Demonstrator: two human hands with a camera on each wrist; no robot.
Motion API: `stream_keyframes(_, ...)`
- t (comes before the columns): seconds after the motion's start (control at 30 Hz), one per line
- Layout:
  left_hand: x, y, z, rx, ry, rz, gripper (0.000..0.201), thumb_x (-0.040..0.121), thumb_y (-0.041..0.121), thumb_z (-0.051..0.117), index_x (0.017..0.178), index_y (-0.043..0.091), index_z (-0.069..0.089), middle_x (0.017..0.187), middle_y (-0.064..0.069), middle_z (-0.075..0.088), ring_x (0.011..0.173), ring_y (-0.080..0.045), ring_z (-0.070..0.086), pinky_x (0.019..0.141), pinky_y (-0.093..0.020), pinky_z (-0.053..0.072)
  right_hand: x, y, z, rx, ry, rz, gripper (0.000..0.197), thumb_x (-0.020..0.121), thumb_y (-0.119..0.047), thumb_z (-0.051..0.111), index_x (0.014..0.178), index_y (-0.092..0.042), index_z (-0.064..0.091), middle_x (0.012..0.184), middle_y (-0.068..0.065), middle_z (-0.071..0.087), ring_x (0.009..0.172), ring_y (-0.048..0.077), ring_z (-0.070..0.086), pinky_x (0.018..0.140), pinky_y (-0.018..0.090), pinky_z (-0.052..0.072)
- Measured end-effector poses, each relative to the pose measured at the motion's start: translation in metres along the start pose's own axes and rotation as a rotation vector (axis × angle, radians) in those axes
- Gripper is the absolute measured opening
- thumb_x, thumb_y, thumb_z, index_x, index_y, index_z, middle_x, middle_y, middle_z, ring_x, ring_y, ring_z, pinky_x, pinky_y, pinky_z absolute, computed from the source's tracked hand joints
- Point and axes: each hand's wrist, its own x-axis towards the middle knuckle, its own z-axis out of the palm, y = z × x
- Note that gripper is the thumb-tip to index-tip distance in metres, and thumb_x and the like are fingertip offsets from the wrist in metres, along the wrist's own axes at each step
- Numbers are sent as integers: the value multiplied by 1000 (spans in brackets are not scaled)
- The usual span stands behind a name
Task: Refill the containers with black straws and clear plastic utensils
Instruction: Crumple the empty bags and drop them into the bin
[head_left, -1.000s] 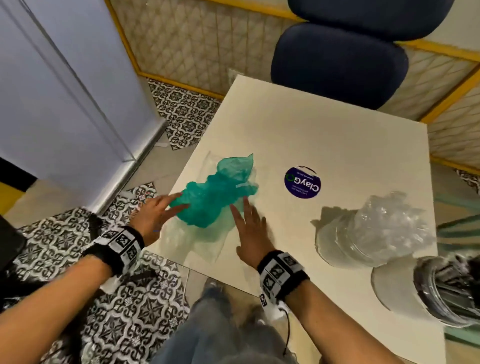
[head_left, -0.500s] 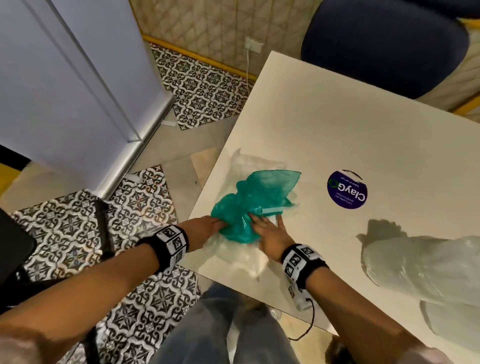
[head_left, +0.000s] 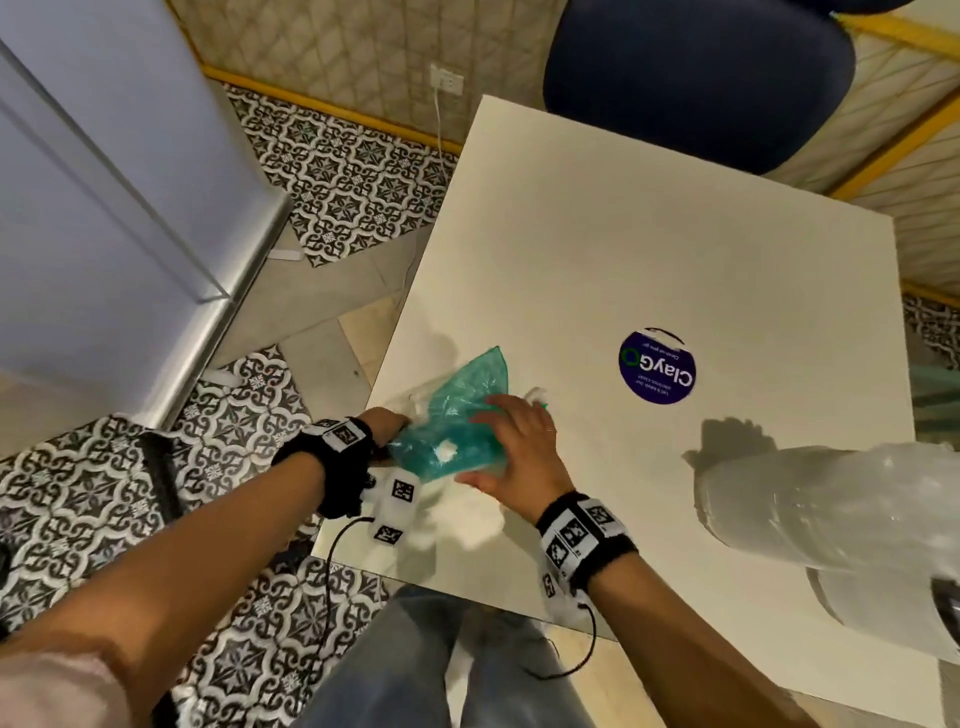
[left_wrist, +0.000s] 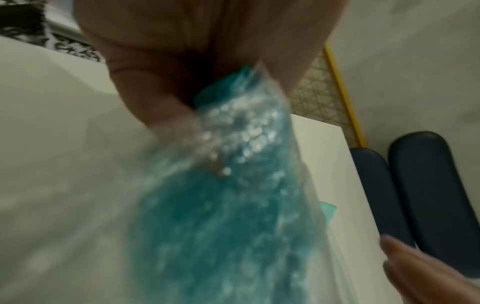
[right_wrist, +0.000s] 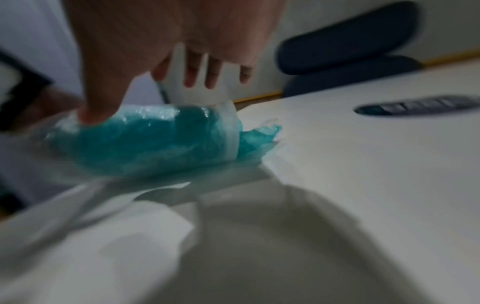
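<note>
While the left hand (head_left: 387, 423) is pinching the teal plastic bag (head_left: 457, 410) at the table (head_left: 675, 234) edge, the right hand (head_left: 519, 441) is pressing it spread-fingered, and it's probably best compacting gently.

The bag (head_left: 457, 415) is showing teal under clear film. The table (head_left: 675, 249) is looking cream, its sticker (head_left: 657, 366) purple with white letters and a green ring. The floor (head_left: 353, 161) is running in black-and-white ornamental tiles; the chair (head_left: 696, 78) is showing navy, the wristbands (head_left: 587, 540) black with white code tags.
</note>
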Motion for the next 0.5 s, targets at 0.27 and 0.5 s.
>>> stream_keyframes(0.27, -10, -14, -8, 64, 47, 70, 35, 93, 19, 47, 121, -2, 50, 119, -21, 60, 100, -31, 63, 69, -24, 53, 23, -8, 15, 130, -361, 180, 52, 90, -18, 58, 138, -27, 40, 131, 17, 56, 129, 35, 45, 113, 37, 31)
stream_keyframes(0.5, -61, -73, -20, -349, 329, 302, 13, 93, 14, 49, 101, 20, 58, 93, -13, 66, 75, -26, 59, 62, -32, 52, 15, 0, 6, 94, -429, 474, 54, 83, -20, 66, 132, -21, 45, 127, 15, 56, 108, 36, 59, 90, 36, 49)
